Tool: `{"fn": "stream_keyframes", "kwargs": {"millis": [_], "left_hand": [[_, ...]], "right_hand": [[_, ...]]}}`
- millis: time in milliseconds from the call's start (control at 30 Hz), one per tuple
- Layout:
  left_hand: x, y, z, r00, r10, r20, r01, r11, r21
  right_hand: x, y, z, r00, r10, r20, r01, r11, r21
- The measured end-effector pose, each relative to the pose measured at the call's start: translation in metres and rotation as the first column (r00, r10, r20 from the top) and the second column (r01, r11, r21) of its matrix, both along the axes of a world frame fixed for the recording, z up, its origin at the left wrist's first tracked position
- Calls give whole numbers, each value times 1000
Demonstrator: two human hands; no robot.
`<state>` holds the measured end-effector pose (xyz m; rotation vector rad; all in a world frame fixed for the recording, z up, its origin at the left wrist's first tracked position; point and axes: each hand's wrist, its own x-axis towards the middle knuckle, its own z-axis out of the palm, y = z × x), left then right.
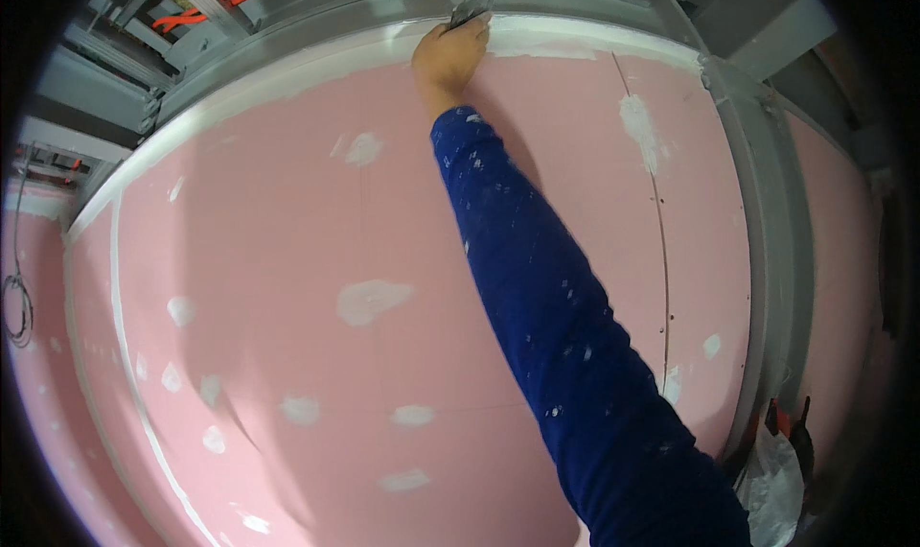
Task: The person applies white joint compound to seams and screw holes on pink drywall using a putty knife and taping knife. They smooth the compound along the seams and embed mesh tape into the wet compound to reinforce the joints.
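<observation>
My right arm, in a blue sleeve flecked with white, reaches up across a pink plasterboard wall [287, 221]. At the top edge my right hand [452, 60] is closed around a putty knife [475, 2]; its grey blade points up, and the handle is mostly hidden by the fingers. Beside the hand, a band of white joint compound [546, 39] runs along the board's upper edge, just below a grey metal track. My left hand is out of the picture.
White filler patches [374, 300] dot the board. An open vertical seam [661, 259] with screws runs at right. Beyond it stands a grey metal post [771, 259], with a clear plastic bag [772, 480] near its foot. Orange conduits [220, 5] cross overhead; a coiled cable [16, 312] hangs far left.
</observation>
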<state>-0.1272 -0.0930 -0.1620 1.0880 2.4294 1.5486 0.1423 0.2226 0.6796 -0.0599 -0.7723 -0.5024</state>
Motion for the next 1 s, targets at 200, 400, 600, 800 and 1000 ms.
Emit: {"fn": "stream_keyframes", "kwargs": {"millis": [200, 400, 600, 800, 1000], "left_hand": [[20, -2, 37, 1000, -9, 4, 9, 1000, -2], [-42, 29, -116, 939, -67, -336, 77, 997, 18], [-106, 59, -245, 860, -80, -503, 93, 996, -1], [-89, 54, -275, 862, -86, -500, 82, 996, -29], [-77, 43, -247, 884, -109, -455, 94, 994, -57]], "right_hand": [[103, -31, -19, 903, 327, 277, -225, 912, -344], [195, -41, -4, 250, 959, 133, -849, 283, -446], [180, -33, 18, 297, 933, 202, -863, 353, -363], [200, -62, 39, 503, -649, 571, 861, 428, -273], [249, -75, 11, 835, -193, 516, 301, 944, -134]]}}
